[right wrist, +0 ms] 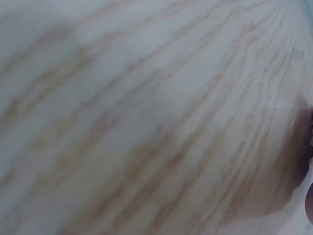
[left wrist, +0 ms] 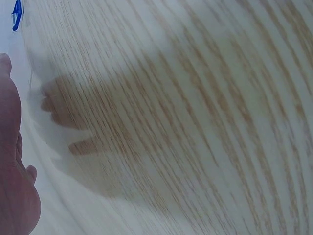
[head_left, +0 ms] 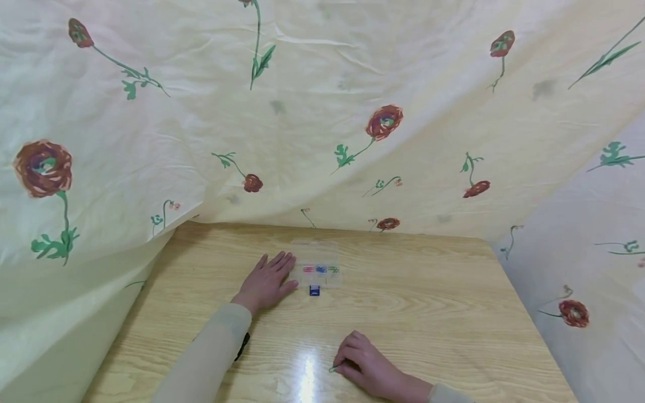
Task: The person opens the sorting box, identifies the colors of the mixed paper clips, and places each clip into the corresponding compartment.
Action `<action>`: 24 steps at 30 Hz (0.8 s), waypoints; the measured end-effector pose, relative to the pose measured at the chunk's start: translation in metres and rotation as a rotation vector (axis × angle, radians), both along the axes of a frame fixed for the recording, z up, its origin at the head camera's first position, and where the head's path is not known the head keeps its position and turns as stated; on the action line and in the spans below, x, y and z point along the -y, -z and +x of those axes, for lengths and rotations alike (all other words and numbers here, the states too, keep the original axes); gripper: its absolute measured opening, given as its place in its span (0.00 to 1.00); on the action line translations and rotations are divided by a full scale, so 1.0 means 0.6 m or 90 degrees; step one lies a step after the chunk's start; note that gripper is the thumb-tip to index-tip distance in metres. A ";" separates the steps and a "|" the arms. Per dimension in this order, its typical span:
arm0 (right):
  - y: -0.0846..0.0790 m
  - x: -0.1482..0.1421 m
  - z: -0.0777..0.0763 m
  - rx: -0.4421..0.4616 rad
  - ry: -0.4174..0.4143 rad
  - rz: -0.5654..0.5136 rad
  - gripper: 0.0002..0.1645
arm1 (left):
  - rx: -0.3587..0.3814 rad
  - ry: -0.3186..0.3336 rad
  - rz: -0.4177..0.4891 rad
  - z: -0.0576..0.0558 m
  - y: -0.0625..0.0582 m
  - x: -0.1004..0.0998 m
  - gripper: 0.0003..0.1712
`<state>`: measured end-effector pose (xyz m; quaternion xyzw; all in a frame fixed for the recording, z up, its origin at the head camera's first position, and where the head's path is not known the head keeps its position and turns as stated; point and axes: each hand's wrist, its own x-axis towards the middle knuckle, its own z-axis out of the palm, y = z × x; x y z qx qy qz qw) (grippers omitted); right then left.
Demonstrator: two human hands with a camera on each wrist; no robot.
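Observation:
My left hand (head_left: 267, 281) lies flat with its fingers spread, fingertips right at the left edge of a clear plastic compartment box (head_left: 330, 283). The box's transparent lid (head_left: 314, 252) is laid back. Small pink pieces (head_left: 308, 268), blue pieces (head_left: 321, 269) and green pieces (head_left: 333, 270) sit in separate compartments. At the front edge of the box is a dark blue square piece (head_left: 314, 290). Nearer the front, my right hand (head_left: 365, 364) pinches a small thin green piece (head_left: 332, 369) between thumb and fingers; it is too small to name exactly. In the right wrist view only a fingertip (right wrist: 310, 203) shows.
Both hands are over a light wood-grain table (head_left: 428, 302). Flowered cloth (head_left: 302, 140) hangs along its back and sides. A bright reflection shows on the tabletop near the front. A black band lies beneath the left sleeve (head_left: 211, 347).

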<state>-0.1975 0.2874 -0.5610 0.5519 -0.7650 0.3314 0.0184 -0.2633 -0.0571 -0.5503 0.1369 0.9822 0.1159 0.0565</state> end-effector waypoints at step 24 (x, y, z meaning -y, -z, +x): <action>-0.002 -0.001 0.001 0.028 0.031 0.004 0.14 | -0.006 0.006 0.007 0.005 -0.002 0.001 0.43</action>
